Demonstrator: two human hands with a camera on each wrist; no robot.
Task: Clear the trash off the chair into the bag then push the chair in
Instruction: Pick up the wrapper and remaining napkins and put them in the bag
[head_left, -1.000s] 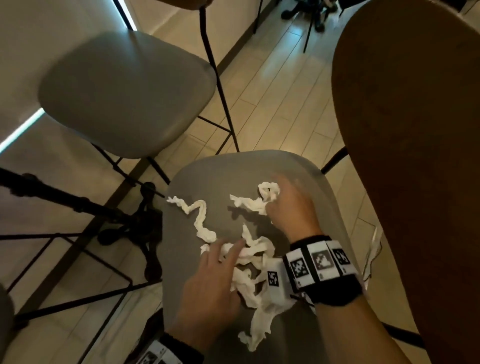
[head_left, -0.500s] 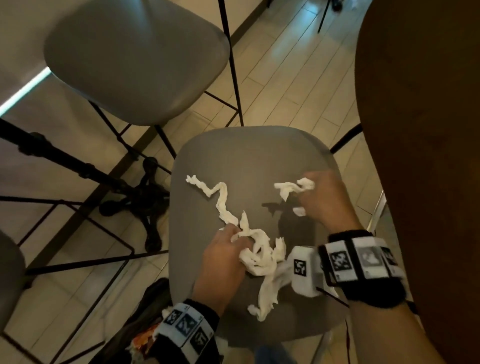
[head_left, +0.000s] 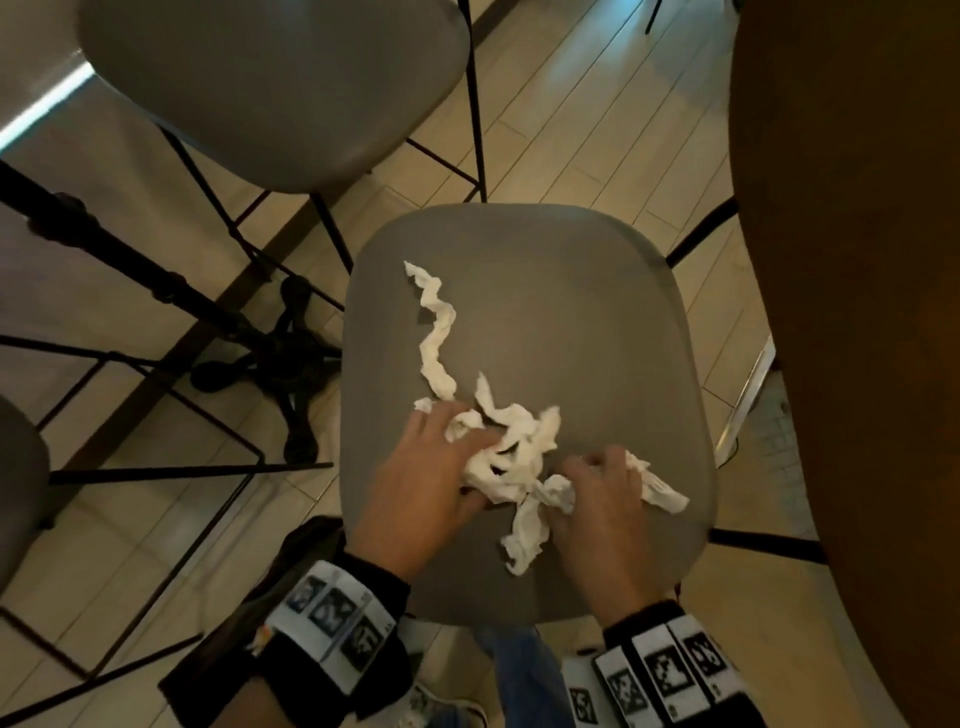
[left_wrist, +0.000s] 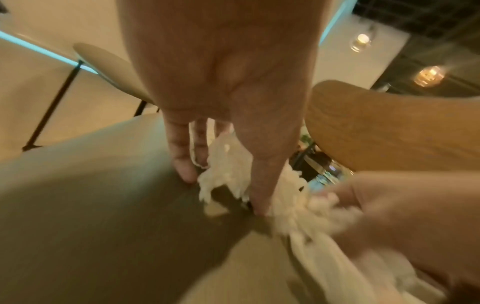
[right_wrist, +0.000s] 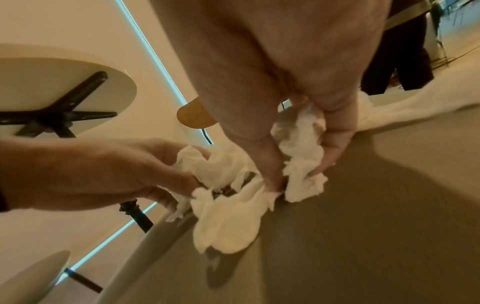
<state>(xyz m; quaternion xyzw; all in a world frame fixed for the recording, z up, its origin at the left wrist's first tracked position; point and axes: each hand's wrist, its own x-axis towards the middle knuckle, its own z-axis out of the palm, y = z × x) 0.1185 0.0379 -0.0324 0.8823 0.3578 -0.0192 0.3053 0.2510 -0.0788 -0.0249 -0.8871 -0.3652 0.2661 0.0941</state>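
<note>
The right hand (head_left: 597, 499) is pinching a wad of the crumpled white tissue (head_left: 519, 457) between thumb and curled fingers, with a loose end sticking out to its right, while the left hand (head_left: 421, 483) is clutching the other side of the same heap, its fingers (left_wrist: 182, 162) bending down onto the seat. Both hands are working near the front of the grey chair (head_left: 571, 312), bunching the paper together. One long twisted strip (head_left: 434, 332) is trailing away across the seat toward its far left, outside either grasp. Judging by this, the gathering step is in hand and nothing is bagged yet. The next move calls for drawing in that strip, lifting the bundle whole and carrying it to the dark bag (head_left: 311, 540) lying on the floor beside the seat's near-left corner, before pushing the chair toward the brown table (head_left: 857, 312).
</note>
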